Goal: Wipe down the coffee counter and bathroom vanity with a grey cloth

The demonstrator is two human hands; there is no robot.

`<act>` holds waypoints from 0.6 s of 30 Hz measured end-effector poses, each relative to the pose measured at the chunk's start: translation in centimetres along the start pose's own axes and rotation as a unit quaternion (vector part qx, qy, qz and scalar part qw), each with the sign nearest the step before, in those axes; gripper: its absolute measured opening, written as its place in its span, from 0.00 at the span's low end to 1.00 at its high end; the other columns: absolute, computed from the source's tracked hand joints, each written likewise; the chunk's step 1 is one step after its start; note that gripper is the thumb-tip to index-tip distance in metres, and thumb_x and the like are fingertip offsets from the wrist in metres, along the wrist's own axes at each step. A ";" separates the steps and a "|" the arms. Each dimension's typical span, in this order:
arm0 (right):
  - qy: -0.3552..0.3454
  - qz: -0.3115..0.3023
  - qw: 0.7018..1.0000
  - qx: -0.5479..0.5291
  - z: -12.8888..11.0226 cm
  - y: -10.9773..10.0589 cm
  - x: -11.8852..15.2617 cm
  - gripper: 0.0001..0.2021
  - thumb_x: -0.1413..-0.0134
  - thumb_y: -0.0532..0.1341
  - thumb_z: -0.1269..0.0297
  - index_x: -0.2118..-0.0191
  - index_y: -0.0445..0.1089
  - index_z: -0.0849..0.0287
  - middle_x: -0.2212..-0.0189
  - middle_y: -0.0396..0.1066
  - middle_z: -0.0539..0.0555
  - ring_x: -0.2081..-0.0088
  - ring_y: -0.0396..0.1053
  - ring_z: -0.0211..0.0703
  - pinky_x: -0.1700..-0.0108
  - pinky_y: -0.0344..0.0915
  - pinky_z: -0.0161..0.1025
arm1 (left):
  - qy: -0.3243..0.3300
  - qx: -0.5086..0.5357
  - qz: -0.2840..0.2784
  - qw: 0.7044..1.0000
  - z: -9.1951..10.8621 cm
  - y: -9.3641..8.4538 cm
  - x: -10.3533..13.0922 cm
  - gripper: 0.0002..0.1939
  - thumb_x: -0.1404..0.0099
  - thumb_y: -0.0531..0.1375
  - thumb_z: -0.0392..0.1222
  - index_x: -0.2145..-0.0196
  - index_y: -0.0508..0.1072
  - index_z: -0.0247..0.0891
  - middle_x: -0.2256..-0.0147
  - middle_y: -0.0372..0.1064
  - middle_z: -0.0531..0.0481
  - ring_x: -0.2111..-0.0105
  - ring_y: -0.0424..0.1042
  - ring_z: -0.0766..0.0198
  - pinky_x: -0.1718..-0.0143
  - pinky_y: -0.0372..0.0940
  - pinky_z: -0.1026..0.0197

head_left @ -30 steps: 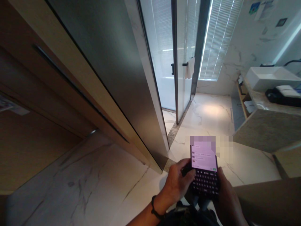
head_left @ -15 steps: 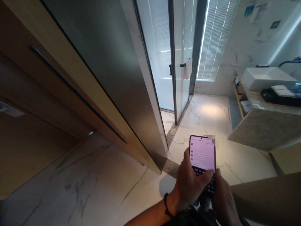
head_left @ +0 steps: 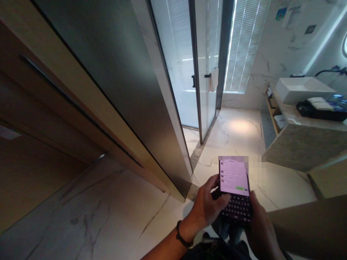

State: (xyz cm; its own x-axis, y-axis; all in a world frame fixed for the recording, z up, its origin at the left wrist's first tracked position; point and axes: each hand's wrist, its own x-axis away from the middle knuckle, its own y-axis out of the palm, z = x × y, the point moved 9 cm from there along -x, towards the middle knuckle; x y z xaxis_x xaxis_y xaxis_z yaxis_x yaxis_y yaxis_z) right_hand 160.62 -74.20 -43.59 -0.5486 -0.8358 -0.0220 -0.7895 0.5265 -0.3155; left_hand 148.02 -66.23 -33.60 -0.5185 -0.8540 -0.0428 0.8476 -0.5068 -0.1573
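Lowered left thumb; phone [head_left: 234,193] between both hands (upright).

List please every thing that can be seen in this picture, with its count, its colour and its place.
Dark slim smartphone with lit pink screen: one, black, held low centre.
White marble floor: one, white with grey veins, across the bottom.
Frosted glass door with black handle: one, pale, top centre.
Small white cloth on the handle: one, white.
White slatted window blind: one, top right.
White rectangular basin: one, on the stone counter at right.
Black tray with white items: one, beside the basin.
Wooden wall panel: brown, left.
Black wristband: one, left wrist.
Left hand: holds phone, thumb on keyboard.
Right hand: holds phone's right edge.
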 end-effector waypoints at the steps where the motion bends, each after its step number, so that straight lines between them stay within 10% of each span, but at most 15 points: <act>1: -0.001 -0.001 1.000 0.002 -0.3 -0.1 -0.2 0.52 0.58 0.43 0.22 0.42 0.61 0.64 0.49 0.68 0.69 0.43 0.59 0.73 0.49 0.66 0.58 | -0.001 0.000 -0.005 1.000 0.0 -0.3 0.1 0.23 0.41 0.61 0.35 0.47 0.69 0.35 0.50 0.72 0.46 0.50 0.70 0.56 0.48 0.65 0.57; 18: 0.059 -0.045 0.990 -0.120 -1.7 1.0 -2.1 0.43 0.61 0.60 0.29 0.46 0.66 0.59 0.53 0.72 0.61 0.52 0.67 0.63 0.52 0.66 0.49 | -0.026 0.041 0.051 0.997 -4.2 -5.5 1.5 0.24 0.36 0.60 0.49 0.44 0.66 0.41 0.45 0.67 0.43 0.44 0.64 0.55 0.40 0.54 0.52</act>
State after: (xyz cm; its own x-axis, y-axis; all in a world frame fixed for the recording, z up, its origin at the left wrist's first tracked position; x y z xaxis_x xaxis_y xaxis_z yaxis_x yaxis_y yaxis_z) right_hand 160.46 -71.67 -42.24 -0.4904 -0.8643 0.1115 -0.8714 0.4846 -0.0762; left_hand 142.09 -64.23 -36.90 -0.4235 -0.9059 -0.0025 0.9035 -0.4222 -0.0735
